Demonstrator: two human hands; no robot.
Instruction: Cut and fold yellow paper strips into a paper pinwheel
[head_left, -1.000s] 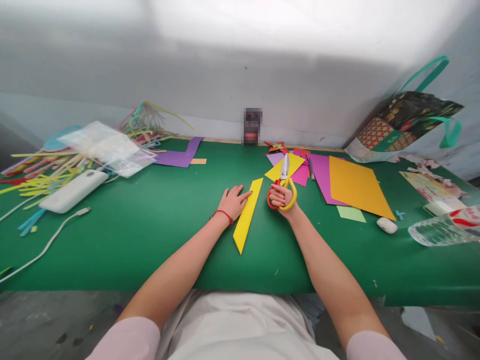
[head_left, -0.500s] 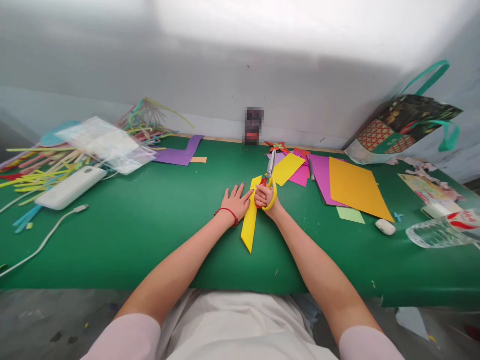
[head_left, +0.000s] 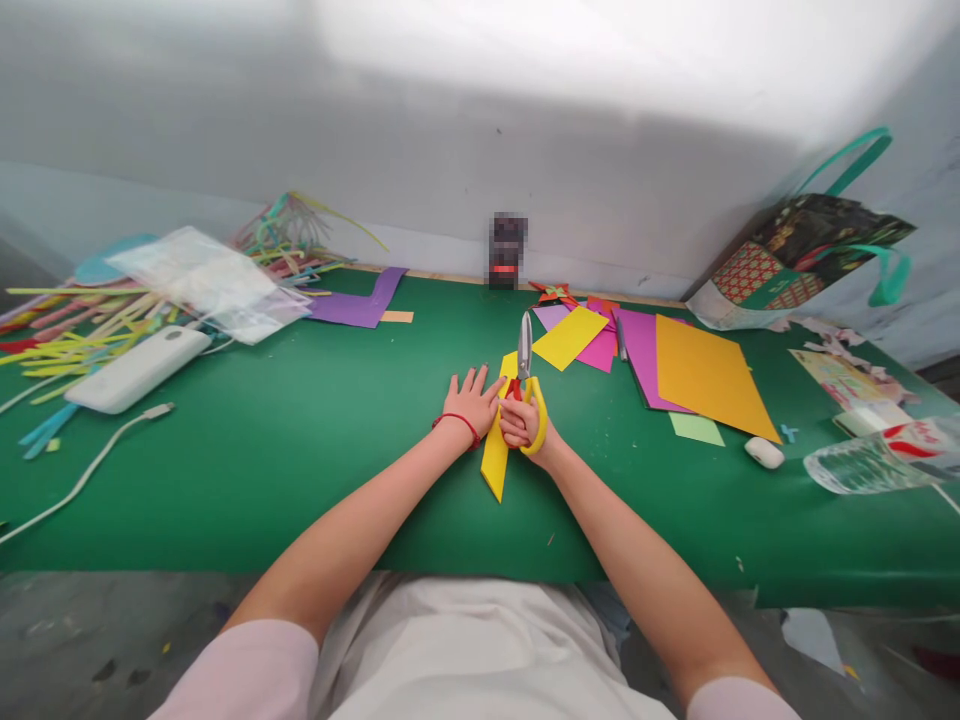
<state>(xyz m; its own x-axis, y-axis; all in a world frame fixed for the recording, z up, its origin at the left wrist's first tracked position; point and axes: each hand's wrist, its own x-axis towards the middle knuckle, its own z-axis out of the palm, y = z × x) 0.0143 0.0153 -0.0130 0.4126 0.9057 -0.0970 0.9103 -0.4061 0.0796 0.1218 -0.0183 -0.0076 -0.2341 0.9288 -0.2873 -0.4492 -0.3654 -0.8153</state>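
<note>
A folded yellow paper strip (head_left: 495,460) with a slanted lower end lies on the green table (head_left: 315,430) between my hands. My left hand (head_left: 474,402) rests flat with fingers spread, its thumb and fingertips at the strip's left edge. In my right hand (head_left: 519,420) is a pair of scissors (head_left: 525,345) with red and yellow handles. The blades look closed and point away from me, over the strip's far end. My right fingers are curled round the handles and cover part of the strip.
Behind the scissors lie yellow paper (head_left: 571,338), magenta paper and an orange sheet (head_left: 712,380). A clear bottle (head_left: 862,465) and a gift bag (head_left: 787,260) stand at right. At left are a white power bank (head_left: 139,370), a cable (head_left: 90,475) and heaped paper strips.
My right hand has shifted slightly left and toward me with the scissors, whose blades turned more upright in view. My left hand stays beside the strip.
</note>
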